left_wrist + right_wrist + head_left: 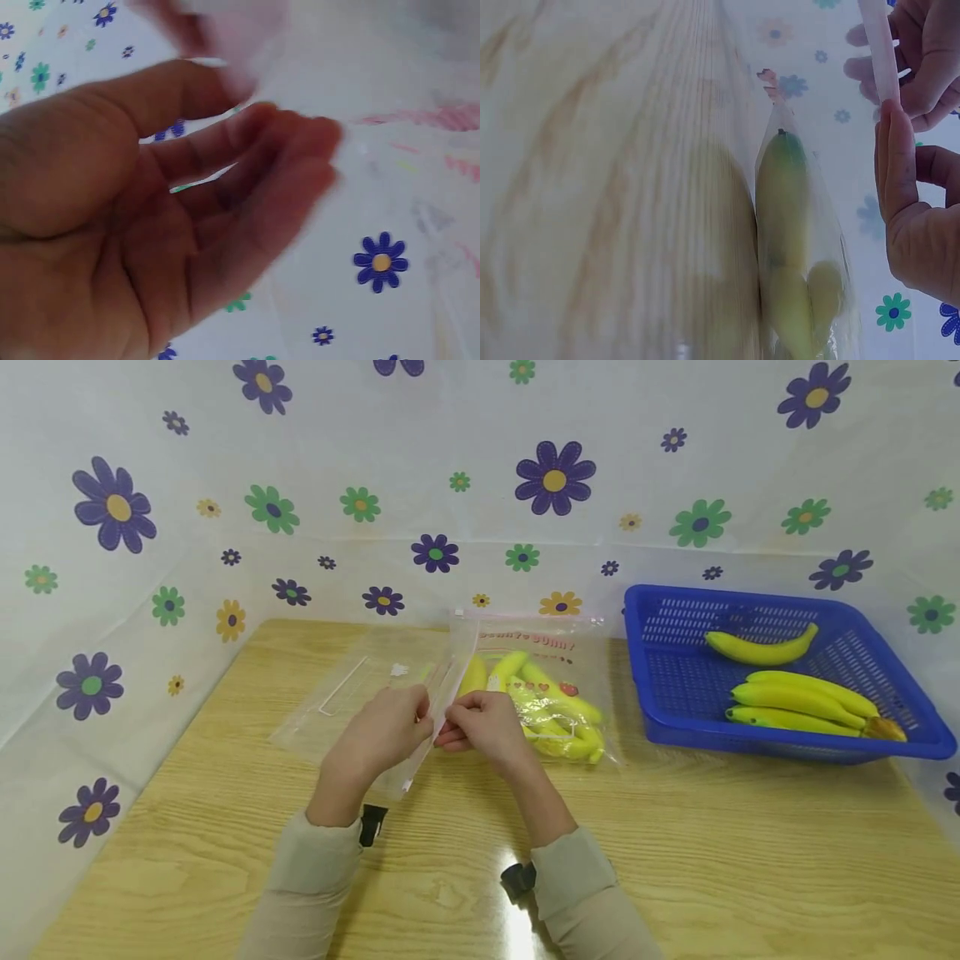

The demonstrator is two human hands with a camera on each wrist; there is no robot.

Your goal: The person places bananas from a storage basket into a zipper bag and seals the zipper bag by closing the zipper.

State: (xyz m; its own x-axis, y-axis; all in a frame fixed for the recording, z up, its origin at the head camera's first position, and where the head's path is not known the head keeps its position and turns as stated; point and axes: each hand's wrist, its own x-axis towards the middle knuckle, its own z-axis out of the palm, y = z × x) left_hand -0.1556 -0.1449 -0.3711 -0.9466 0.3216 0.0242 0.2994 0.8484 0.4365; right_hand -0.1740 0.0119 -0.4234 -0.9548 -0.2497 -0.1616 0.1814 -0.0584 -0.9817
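A flat clear zip bag (337, 693) lies at the left of the table, its pinkish zip strip (880, 52) running along its right edge. My left hand (386, 727) pinches this strip between thumb and fingers. Close beside it, my right hand (487, 727) grips the same strip with thumb and fingertips, as the right wrist view shows. Behind the right hand lies a second zip bag (592, 652) with red print, holding several yellow bananas (551, 693). The left wrist view is blurred around the fingertips (319, 142).
At the right stands a blue basket (645, 693) with a single banana (761, 647) and a bunch of bananas (802, 706) in it. A white flowered cloth (465, 435) rises behind the wooden table (450, 868).
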